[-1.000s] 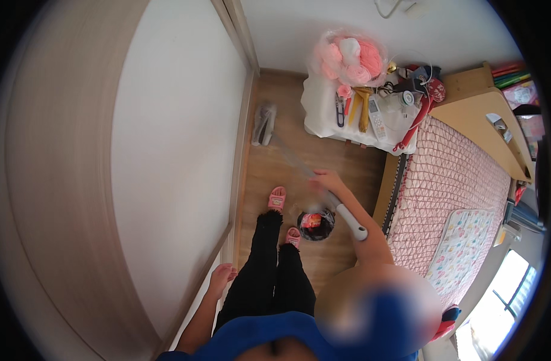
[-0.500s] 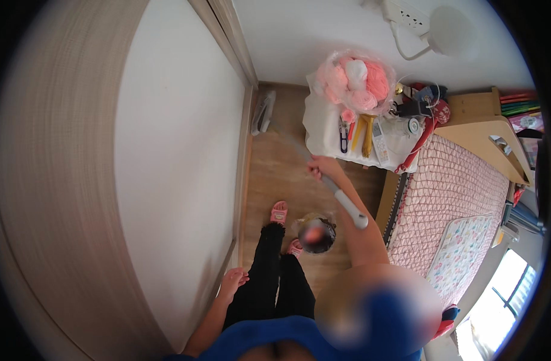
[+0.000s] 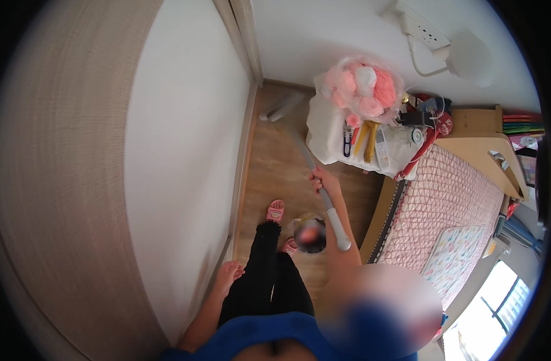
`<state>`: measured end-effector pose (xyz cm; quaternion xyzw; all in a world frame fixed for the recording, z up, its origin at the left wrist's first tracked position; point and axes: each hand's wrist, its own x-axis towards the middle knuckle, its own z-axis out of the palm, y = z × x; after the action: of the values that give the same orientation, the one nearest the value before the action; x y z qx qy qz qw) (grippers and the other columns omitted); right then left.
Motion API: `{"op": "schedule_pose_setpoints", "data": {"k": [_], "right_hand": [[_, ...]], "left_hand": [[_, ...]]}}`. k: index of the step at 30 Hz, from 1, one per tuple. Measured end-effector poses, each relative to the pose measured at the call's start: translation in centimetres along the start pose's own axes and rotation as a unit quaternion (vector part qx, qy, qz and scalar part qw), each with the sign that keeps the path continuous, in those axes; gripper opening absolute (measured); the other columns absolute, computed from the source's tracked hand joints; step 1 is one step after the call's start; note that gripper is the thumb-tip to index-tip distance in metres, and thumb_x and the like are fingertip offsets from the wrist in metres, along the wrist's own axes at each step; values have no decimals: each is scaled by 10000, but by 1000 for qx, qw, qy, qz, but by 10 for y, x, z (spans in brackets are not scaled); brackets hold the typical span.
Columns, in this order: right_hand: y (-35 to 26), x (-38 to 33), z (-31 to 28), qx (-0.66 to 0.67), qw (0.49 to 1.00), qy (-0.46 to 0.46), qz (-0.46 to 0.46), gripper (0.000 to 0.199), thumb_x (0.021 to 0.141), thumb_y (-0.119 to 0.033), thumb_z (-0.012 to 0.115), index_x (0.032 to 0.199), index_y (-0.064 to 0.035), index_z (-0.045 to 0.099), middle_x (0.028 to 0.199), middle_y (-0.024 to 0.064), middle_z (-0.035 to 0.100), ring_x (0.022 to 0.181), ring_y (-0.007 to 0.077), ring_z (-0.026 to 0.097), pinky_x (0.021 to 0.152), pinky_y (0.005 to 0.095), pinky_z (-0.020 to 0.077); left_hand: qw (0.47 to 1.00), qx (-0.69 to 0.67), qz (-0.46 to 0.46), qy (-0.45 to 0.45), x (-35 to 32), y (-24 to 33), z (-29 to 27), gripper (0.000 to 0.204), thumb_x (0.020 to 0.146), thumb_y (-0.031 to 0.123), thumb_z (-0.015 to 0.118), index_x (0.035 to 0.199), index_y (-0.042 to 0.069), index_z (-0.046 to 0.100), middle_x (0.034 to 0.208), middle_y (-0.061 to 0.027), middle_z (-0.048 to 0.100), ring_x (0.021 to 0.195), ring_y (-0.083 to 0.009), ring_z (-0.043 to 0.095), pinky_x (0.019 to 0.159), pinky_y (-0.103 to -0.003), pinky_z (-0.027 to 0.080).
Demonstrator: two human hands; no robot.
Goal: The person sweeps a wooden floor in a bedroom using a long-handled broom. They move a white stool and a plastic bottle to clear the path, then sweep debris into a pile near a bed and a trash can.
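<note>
A narrow bedroom strip of wooden floor [image 3: 275,174] ran between a white wardrobe door [image 3: 185,168] and the bed [image 3: 450,204], mid-sweep.

The left hand [image 3: 228,274] hung loose and empty beside the wardrobe door; the right hand [image 3: 321,179] gripped the long grey mop handle [image 3: 323,192], whose head [image 3: 281,108] sat on the floor at the far wall, near a cluttered white surface [image 3: 329,132]. Judging by that, the far corner was being covered, while the floor nearer the feet looked left to do.
</note>
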<state>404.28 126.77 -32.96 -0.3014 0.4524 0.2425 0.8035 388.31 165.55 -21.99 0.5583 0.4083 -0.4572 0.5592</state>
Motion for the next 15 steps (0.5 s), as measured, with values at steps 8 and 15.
{"op": "schedule_pose_setpoints", "data": {"k": [8, 15], "right_hand": [[30, 0, 31, 260, 965, -3, -21, 309, 820, -46, 485, 1110, -130, 416, 715, 68, 468, 469, 64, 388, 337, 162, 301], [80, -10, 39, 311, 949, 2, -50, 296, 832, -74, 488, 1105, -163, 417, 719, 65, 469, 464, 60, 378, 348, 152, 326]], "left_hand": [[999, 15, -34, 19, 1, -5, 0, 201, 841, 192, 465, 977, 51, 512, 884, -89, 570, 780, -166, 577, 692, -263, 448], [999, 18, -30, 32, 0, -15, -12, 212, 836, 174, 458, 992, 39, 510, 885, -86, 569, 782, -163, 577, 692, -262, 446]]}}
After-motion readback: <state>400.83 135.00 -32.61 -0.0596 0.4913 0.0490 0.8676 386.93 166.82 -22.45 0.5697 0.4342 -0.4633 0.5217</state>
